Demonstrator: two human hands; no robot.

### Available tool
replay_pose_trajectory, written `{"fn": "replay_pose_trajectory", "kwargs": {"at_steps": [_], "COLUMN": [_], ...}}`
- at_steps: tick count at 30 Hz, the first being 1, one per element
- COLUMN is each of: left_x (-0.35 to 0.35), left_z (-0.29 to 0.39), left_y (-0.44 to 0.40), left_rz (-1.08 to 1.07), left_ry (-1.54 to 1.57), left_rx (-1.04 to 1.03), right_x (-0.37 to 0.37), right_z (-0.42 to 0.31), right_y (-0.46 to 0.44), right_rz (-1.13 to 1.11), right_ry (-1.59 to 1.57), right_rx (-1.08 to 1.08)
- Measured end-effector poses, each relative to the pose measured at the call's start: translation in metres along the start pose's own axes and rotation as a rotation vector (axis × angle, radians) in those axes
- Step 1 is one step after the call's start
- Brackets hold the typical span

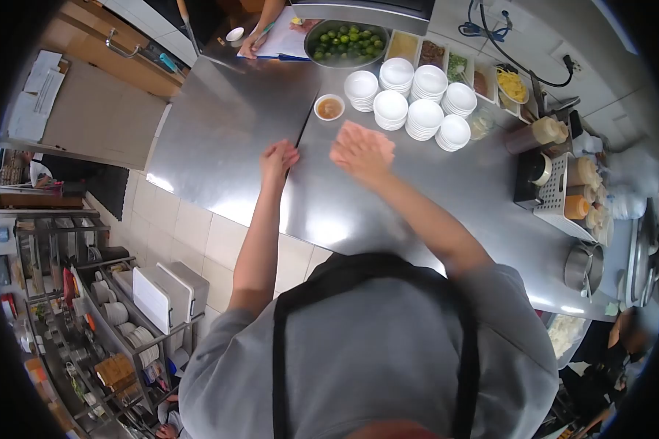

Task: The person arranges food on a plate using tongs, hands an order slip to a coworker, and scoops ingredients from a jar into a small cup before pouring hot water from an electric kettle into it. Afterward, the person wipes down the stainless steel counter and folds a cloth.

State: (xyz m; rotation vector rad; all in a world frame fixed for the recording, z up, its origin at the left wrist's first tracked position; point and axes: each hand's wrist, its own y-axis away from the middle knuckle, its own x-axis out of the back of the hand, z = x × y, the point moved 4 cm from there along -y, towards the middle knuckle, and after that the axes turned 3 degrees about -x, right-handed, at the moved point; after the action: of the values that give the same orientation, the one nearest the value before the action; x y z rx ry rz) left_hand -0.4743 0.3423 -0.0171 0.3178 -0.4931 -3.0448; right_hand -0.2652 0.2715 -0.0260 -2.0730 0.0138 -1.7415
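Observation:
My right hand (366,155) lies flat with its fingers spread on a pink cloth (385,140), pressed against the steel table (388,212). To its left, my left hand (278,156) is closed near the seam in the tabletop; whatever its fingers may hold is too small to make out. Just beyond the cloth stands a small white bowl (329,107) with an orange-brown liquid in it. Several stacks of small white bowls (425,115) stand behind and right of my right hand.
A metal bowl of green limes (346,44) and containers of chopped food (458,67) line the back. Another person's hand (250,45) writes on paper at the top. A white basket (556,192) with bottles and a metal pot (583,267) stand on the right.

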Motion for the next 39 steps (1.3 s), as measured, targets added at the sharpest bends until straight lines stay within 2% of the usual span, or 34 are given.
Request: {"fn": "replay_pose_trajectory", "kwargs": {"at_steps": [1,3,5,7,9,10,12,13,15,17,19,20,21,22,24,25,27,28,30,31,33,35,36,37,39], "left_x": [0.012,0.029,0.046,0.055,0.055,0.052,0.041,0.035,0.022,0.004,-0.015,-0.024,-0.035,-0.045,-0.061,-0.068,-0.079,-0.081,-0.082,-0.078,-0.067,-0.057,-0.052,-0.048,-0.045], "left_z": [0.004,0.012,0.019,0.028,0.033,0.033,0.03,0.025,0.011,-0.005,-0.019,-0.024,-0.028,-0.031,-0.037,-0.037,-0.032,-0.029,-0.024,-0.024,-0.03,-0.039,-0.045,-0.05,-0.058], "left_y": [0.017,0.044,0.061,0.068,0.071,0.072,0.072,0.071,0.068,0.063,0.061,0.061,0.059,0.059,0.058,0.06,0.063,0.065,0.07,0.07,0.07,0.072,0.075,0.078,0.086], "left_rz": [0.015,0.032,0.055,0.059,0.046,0.037,0.006,-0.009,-0.045,-0.115,-0.176,-0.194,-0.212,-0.24,-0.258,-0.272,-0.302,-0.308,-0.351,-0.353,-0.327,-0.317,-0.304,-0.305,-0.325], "left_ry": [-0.037,-0.07,-0.055,-0.065,-0.076,-0.097,-0.097,-0.119,-0.124,-0.138,-0.148,-0.16,-0.17,-0.172,-0.2,-0.199,-0.234,-0.232,-0.27,-0.268,-0.279,-0.259,-0.24,-0.237,-0.214], "left_rx": [-0.015,-0.033,-0.058,-0.078,-0.082,-0.096,-0.102,-0.087,-0.058,-0.02,0.01,0.021,0.028,0.033,0.044,0.042,0.046,0.037,0.018,0.009,0.036,0.058,0.089,0.081,0.119], "right_x": [0.024,0.023,0.01,0.022,0.032,0.034,0.043,0.048,0.066,0.135,0.102,0.156,0.116,0.147,0.157,0.186,0.171,0.177,0.198,0.2,0.187,0.12,0.142,0.137,0.107], "right_z": [-0.019,-0.054,-0.104,-0.155,-0.182,-0.176,-0.152,-0.135,-0.086,-0.045,0.024,0.032,0.071,0.073,0.116,0.126,0.163,0.166,0.173,0.175,0.183,0.201,0.159,0.146,0.136], "right_y": [-0.024,-0.039,-0.042,-0.009,0.042,0.053,0.085,0.102,0.126,0.12,0.209,0.232,0.3,0.338,0.445,0.48,0.582,0.579,0.592,0.573,0.506,0.448,0.374,0.337,0.276], "right_rz": [-0.087,0.481,0.006,-0.227,0.124,0.123,0.123,0.121,0.246,-0.628,0.128,0.148,0.177,0.252,0.343,0.207,-0.036,-0.025,0.194,0.204,0.064,0.491,0.574,0.632,0.207], "right_ry": [-0.055,0.003,-0.18,-0.224,-0.289,-0.282,-0.503,-0.488,-0.356,-0.006,-0.767,-0.229,-0.093,0.468,0.468,0.446,1.036,1.037,0.814,0.808,0.691,0.63,0.709,0.494,0.582], "right_rx": [-0.011,0.193,0.245,0.42,0.677,0.652,0.601,0.556,0.267,-0.131,-0.544,-0.537,-0.668,-0.675,-1.0,-1.252,-1.437,-1.442,-2.124,-2.125,-1.935,-1.282,-1.18,-0.993,-0.85]}}
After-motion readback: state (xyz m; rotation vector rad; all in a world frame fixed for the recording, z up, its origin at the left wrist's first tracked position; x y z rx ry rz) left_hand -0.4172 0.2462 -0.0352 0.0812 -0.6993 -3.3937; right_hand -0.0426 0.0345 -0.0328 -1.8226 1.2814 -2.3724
